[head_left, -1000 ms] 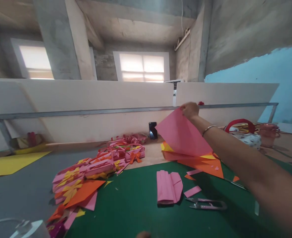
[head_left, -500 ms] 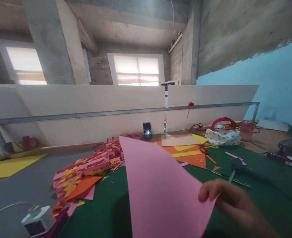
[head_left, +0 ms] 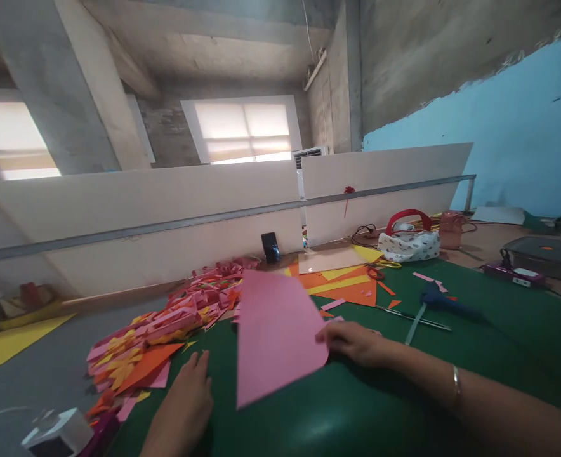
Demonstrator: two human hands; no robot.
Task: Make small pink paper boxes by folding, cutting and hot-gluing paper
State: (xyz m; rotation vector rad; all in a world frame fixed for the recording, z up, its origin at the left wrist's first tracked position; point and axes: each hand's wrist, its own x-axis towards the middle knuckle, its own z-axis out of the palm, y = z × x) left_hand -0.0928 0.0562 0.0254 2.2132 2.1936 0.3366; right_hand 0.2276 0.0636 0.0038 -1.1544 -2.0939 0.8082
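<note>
Green covering (head_left: 318,416) spreads over the bench, and white panels (head_left: 204,197) stand along its back edge. Toward the front edge, near the middle, a pink sheet (head_left: 275,343) slants, its lower right corner pinched between the thumb and fingers of the right hand (head_left: 351,343). Left of the sheet, by the front edge, the left hand (head_left: 183,397) has its fingers loosely extended, holding nothing; whether it touches the bench I cannot tell. Beyond it, a heap of cut paper (head_left: 166,320) stretches toward the back edge, where a phone (head_left: 270,248) stands. Orange paper (head_left: 351,294) lies behind the right hand; farther right rests a dark blue glue gun (head_left: 435,296).
</note>
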